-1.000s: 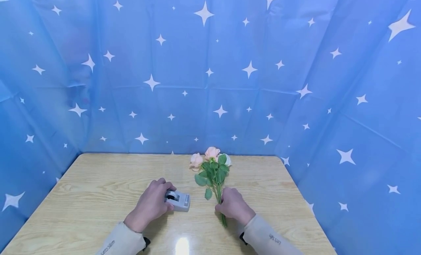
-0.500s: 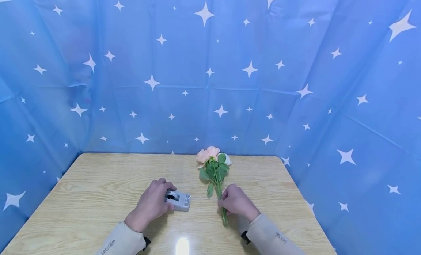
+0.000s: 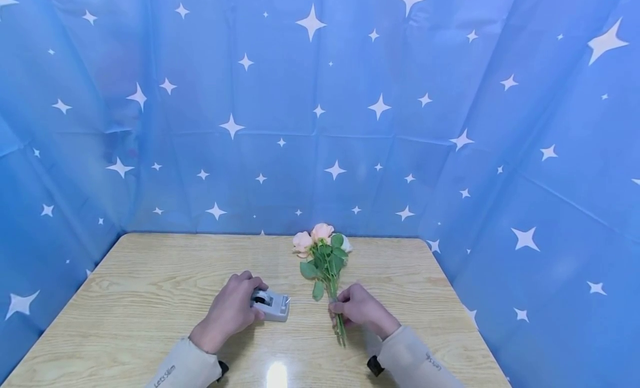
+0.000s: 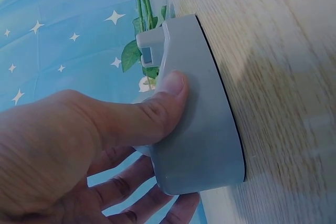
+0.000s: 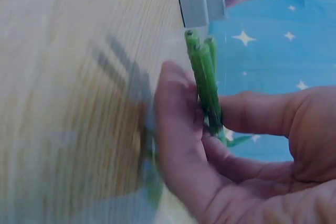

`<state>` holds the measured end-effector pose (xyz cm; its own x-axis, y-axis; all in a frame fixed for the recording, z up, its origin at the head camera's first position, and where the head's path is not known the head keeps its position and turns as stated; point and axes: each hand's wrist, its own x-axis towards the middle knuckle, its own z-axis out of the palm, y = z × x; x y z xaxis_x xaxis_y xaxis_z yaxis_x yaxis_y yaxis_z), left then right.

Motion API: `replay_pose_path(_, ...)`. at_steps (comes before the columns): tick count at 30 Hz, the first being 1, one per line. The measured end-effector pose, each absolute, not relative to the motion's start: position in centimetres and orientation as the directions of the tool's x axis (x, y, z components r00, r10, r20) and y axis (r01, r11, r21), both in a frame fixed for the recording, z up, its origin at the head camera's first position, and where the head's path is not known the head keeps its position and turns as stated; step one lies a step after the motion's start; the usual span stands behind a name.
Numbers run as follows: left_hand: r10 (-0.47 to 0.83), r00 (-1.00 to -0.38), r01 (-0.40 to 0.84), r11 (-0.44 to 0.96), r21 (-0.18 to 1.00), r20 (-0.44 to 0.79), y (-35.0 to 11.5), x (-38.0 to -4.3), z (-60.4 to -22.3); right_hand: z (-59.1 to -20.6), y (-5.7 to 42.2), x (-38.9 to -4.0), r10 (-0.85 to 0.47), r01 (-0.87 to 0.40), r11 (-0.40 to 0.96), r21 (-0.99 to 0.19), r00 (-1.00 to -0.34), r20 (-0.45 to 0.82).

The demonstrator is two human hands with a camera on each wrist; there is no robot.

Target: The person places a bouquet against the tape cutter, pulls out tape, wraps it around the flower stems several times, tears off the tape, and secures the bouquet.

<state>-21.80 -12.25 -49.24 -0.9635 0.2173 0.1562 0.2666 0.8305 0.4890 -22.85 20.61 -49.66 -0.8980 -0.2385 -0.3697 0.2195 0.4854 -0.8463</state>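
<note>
My left hand (image 3: 232, 309) grips a grey tape dispenser (image 3: 274, 307) standing on the table, thumb along its side in the left wrist view. To its right, my right hand (image 3: 364, 310) pinches the stems of a small bunch of roses (image 3: 322, 232) between thumb and fingers. Two pink blooms and a white one point toward the table's far edge, with green leaves (image 3: 309, 270) below them. In the right wrist view the cut ends of the green stems (image 5: 206, 77) stick out past my fingers toward the dispenser. A faint clear strip seems to lie near them; its extent is hard to tell.
The wooden table (image 3: 165, 282) has a blue star-printed curtain (image 3: 280, 99) behind it and at both sides. A bright light reflection (image 3: 276, 374) shows near the front of the tabletop.
The left rose heads swung right, then partly back left. My right hand has shifted slightly right, and its fingers have moved around the stems. My left hand and the dispenser stayed put.
</note>
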Motion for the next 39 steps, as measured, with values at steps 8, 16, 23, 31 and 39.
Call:
replay_pose_path(8,0.221,-0.963,0.267,0.826,0.496,0.152,-12.2,-21.8,-49.3,-50.3,20.4,-22.8,-0.324,0.304,0.297,-0.905,-0.860,-0.395)
replay_pose_path(16,0.213,-0.964,0.264,0.831,0.489,0.157,-12.2,-21.7,-49.6,-50.1,20.3,-22.7,-0.317,0.285,0.244,-0.927,-0.880,-0.354)
replay_pose_path(23,0.213,-0.963,0.269,0.827,0.494,0.166,-12.2,-21.7,-49.6,-49.6,20.5,-22.4,-0.319,0.282,0.203,-0.938,-0.886,-0.336)
replay_pose_path(31,0.203,-0.964,0.263,0.831,0.490,0.174,-12.2,-21.2,-50.0,-49.1,20.5,-22.1,-0.323,0.263,0.192,-0.946,-0.893,-0.313)
replay_pose_path(39,0.204,-0.950,0.298,0.822,0.486,0.237,-11.4,-20.0,-49.6,-49.2,20.3,-21.9,-0.309,0.235,0.167,-0.958,-0.910,-0.277)
